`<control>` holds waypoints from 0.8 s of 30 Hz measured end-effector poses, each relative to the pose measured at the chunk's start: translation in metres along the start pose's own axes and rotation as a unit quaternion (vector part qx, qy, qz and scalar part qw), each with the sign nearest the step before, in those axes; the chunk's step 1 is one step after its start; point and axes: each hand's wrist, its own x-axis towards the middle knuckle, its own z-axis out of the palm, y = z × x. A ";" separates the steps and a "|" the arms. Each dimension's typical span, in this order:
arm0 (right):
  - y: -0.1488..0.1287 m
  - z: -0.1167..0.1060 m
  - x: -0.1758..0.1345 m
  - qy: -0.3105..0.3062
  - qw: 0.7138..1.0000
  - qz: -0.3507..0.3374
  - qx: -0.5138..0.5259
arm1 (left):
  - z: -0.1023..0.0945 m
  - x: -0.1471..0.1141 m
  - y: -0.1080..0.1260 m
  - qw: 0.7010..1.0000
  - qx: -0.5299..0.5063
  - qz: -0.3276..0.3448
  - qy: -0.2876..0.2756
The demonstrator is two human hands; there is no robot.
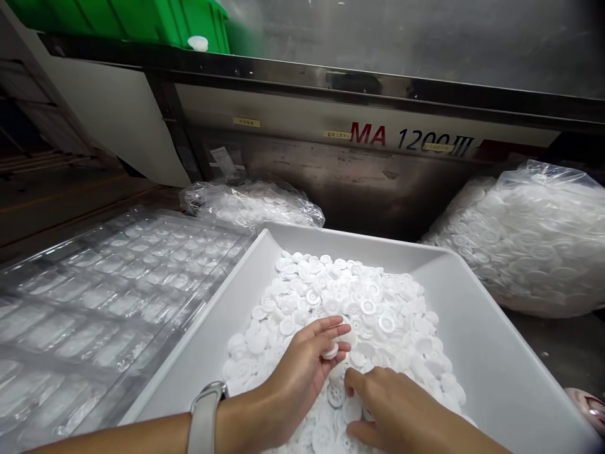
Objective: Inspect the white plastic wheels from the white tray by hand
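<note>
Wheels [359, 302], small, white and round, lie in a big heap inside a white bin [496, 353]. Each one has a ring and a hole in the middle. The heap fills the middle and the near part of the bin.

The left hand [302, 366] rests on the heap. Its fingers bend around a small stack of wheels [331, 350], with the thumb under the stack and the fingertips over it. A pale watch [204, 416] sits on that wrist.

The right hand [392, 403] lies just beside the left one, palm down on the heap. Its fingers curl down into the wheels and touch them. I cannot tell if it grips one, for the fingertips are hidden.

A clear tray [108, 296] with rows of small cups sits left of the bin, touching its side. A clear bag [250, 203] with more white parts lies behind the bin. A much bigger bag [529, 246] full of white parts lies to the right.

Behind it all stands a machine [406, 135] with "MA 1200" written on it. A green crate [123, 19] sits on top of it, far left. Something pink [588, 407] peeks in at the right edge.
</note>
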 end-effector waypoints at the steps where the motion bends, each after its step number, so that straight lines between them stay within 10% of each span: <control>1: -0.001 0.001 0.000 -0.001 1.000 0.000 0.002 | 0.001 -0.003 0.002 1.000 0.004 0.002 -0.001; 11: 0.022 -0.039 -0.038 0.160 0.979 -0.052 0.112 | 0.011 -0.050 -0.003 1.000 -0.005 -0.017 0.012; 24: 0.006 -0.044 -0.052 0.121 0.953 -0.117 0.252 | 0.029 -0.052 -0.017 0.972 -0.184 -0.068 -0.130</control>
